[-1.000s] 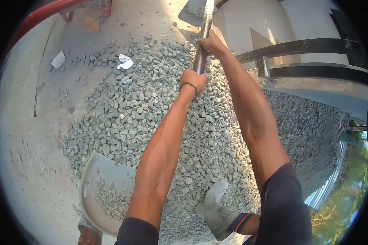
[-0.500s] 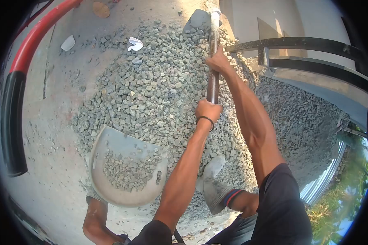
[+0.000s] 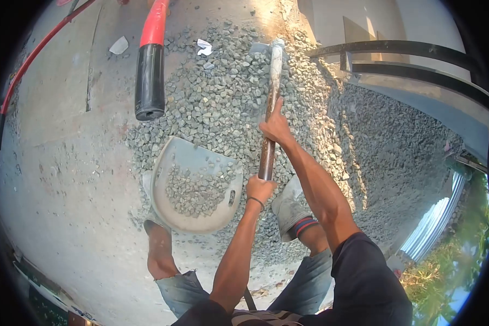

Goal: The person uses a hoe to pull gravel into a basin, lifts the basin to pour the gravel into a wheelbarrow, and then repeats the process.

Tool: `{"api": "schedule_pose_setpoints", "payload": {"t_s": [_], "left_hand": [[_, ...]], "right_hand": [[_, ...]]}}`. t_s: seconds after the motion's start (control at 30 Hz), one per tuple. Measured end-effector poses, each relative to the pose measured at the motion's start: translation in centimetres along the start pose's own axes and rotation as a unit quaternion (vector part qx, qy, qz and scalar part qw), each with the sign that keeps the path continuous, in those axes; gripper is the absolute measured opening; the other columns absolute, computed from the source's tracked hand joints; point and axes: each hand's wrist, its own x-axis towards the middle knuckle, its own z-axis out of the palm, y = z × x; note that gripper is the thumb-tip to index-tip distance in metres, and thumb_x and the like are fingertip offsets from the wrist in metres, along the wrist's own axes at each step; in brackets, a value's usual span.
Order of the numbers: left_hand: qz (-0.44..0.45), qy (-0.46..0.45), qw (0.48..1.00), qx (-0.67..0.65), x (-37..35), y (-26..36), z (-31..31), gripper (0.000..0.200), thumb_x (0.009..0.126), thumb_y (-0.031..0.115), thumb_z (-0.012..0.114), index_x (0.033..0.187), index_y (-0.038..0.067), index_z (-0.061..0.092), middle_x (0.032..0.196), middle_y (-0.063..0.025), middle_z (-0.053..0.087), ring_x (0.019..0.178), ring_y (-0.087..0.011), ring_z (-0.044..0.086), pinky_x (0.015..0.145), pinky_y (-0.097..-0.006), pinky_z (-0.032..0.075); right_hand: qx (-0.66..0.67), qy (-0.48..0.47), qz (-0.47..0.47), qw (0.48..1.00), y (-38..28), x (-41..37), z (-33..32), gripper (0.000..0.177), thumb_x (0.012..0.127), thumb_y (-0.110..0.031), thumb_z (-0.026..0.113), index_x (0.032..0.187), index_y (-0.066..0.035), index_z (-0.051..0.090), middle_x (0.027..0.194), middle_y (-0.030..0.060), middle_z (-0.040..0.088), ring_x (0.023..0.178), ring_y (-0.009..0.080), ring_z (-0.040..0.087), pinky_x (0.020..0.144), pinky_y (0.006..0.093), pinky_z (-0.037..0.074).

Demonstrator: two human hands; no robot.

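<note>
A hoe-like tool with a long pipe handle lies over a heap of grey gravel. Around the lower end of the handle my left hand is wrapped, a dark band at its wrist. Higher up, my right hand grips the same handle, its thumb or a finger along it. The tool's blade is partly sunk in the stones at the far end. A grey scoop-shaped pan holding gravel sits left of my left hand, between my feet.
A red barrow-like handle with a black grip juts in from the top. Black metal bars stand at the right, beside darker, finer gravel. White scraps lie on the stones. My boot is right of the pan.
Both hands have drawn the tool down toward my body, and its blade now sits lower in the gravel. The view has shifted, so the red handle appears farther right.
</note>
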Motion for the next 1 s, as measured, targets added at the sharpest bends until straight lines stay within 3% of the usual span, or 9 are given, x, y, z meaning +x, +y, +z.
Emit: {"api": "schedule_pose_setpoints", "payload": {"t_s": [0.13, 0.2, 0.23, 0.37, 0.5, 0.7, 0.8, 0.87, 1.0], "left_hand": [[-0.022, 0.019, 0.996, 0.084, -8.6, -1.7, -3.5, 0.021, 0.061, 0.012, 0.069, 0.073, -0.002, 0.058, 0.058, -0.0091, 0.059, 0.046, -0.0181, 0.058, 0.046, -0.0319, 0.048], [-0.035, 0.007, 0.985, 0.172, -15.7, -3.6, -6.5, 0.035, 0.058, 0.023, 0.074, 0.078, -0.003, 0.061, 0.07, -0.0196, 0.064, 0.069, -0.0359, 0.064, 0.066, -0.041, 0.051], [-0.005, 0.027, 0.975, 0.221, -19.4, -5.7, -8.0, 0.034, 0.058, 0.022, 0.074, 0.077, -0.002, 0.061, 0.069, -0.0196, 0.064, 0.07, -0.0367, 0.064, 0.066, -0.0416, 0.051], [-0.209, 0.01, 0.944, 0.257, -33.6, -10.1, -12.8, 0.034, 0.061, 0.024, 0.073, 0.08, -0.001, 0.062, 0.071, -0.019, 0.066, 0.067, -0.0351, 0.066, 0.067, -0.0401, 0.053], [-0.178, 0.034, 0.953, 0.243, -33.2, -12.4, -11.7, 0.032, 0.062, 0.023, 0.071, 0.08, -0.002, 0.061, 0.071, -0.0191, 0.066, 0.065, -0.0344, 0.066, 0.065, -0.0403, 0.052], [0.142, 0.093, 0.974, 0.151, -6.7, 0.3, 1.4, 0.025, 0.064, 0.016, 0.068, 0.08, -0.002, 0.061, 0.07, -0.0204, 0.064, 0.066, -0.0344, 0.065, 0.064, -0.0402, 0.05], [0.191, 0.07, 0.977, 0.065, 9.0, 12.8, 8.6, 0.022, 0.061, 0.015, 0.068, 0.073, -0.002, 0.061, 0.071, -0.0205, 0.064, 0.067, -0.0344, 0.066, 0.064, -0.0399, 0.051], [0.191, 0.043, 0.979, 0.06, 14.9, 20.5, 11.8, 0.025, 0.062, 0.016, 0.067, 0.077, -0.004, 0.065, 0.077, -0.0233, 0.067, 0.074, -0.0344, 0.069, 0.067, -0.0406, 0.053], [0.159, 0.014, 0.987, -0.036, 23.7, 21.5, 16.0, 0.028, 0.062, 0.016, 0.067, 0.082, -0.004, 0.065, 0.077, -0.0225, 0.067, 0.076, -0.0349, 0.069, 0.068, -0.04, 0.053]], "right_hand": [[0.062, -0.047, 0.074, 0.994, -2.8, -9.3, -0.8, 0.103, 0.071, -0.016, 0.057, 0.144, 0.003, -0.014, 0.095, 0.0376, 0.06, 0.086, 0.049, 0.062, 0.078, 0.0473, 0.05], [0.099, -0.079, 0.113, 0.986, -4.2, -16.3, 0.1, 0.104, 0.073, -0.017, 0.058, 0.145, -0.001, -0.015, 0.098, 0.0378, 0.059, 0.088, 0.0485, 0.062, 0.081, 0.0471, 0.05], [0.144, -0.089, 0.118, 0.978, -4.3, -20.3, 1.3, 0.106, 0.074, -0.016, 0.06, 0.146, -0.005, -0.017, 0.102, 0.0375, 0.059, 0.089, 0.0486, 0.062, 0.083, 0.047, 0.05], [0.232, -0.189, 0.192, 0.934, -5.5, -35.6, 5.4, 0.109, 0.073, -0.012, 0.064, 0.147, -0.012, -0.016, 0.115, 0.0326, 0.055, 0.097, 0.0466, 0.061, 0.085, 0.0441, 0.049], [0.298, -0.17, 0.186, 0.921, -5.5, -35.4, 4.1, 0.105, 0.073, -0.01, 0.064, 0.15, -0.012, -0.007, 0.13, 0.0279, 0.047, 0.104, 0.0401, 0.059, 0.088, 0.0409, 0.047], [0.31, 0.007, 0.015, 0.951, -1.1, -7.3, -4.9, 0.1, 0.072, -0.005, 0.06, 0.152, -0.011, 0.0, 0.135, 0.0232, 0.043, 0.096, 0.0262, 0.058, 0.079, 0.0341, 0.051], [0.241, 0.103, -0.156, 0.952, -0.7, 11.2, -11.4, 0.095, 0.071, -0.007, 0.062, 0.151, -0.005, 0.01, 0.118, 0.0221, 0.053, 0.087, 0.0259, 0.06, 0.072, 0.0343, 0.052], [0.117, 0.147, -0.16, 0.969, 0.1, 22.3, -14.5, 0.097, 0.067, -0.015, 0.066, 0.149, -0.003, 0.015, 0.11, 0.0217, 0.057, 0.086, 0.0255, 0.06, 0.072, 0.0339, 0.051], [0.011, 0.119, -0.143, 0.982, 2.5, 30.9, -14.4, 0.101, 0.066, -0.014, 0.065, 0.149, -0.002, 0.009, 0.107, 0.0224, 0.058, 0.087, 0.0279, 0.061, 0.074, 0.0352, 0.051]]}}
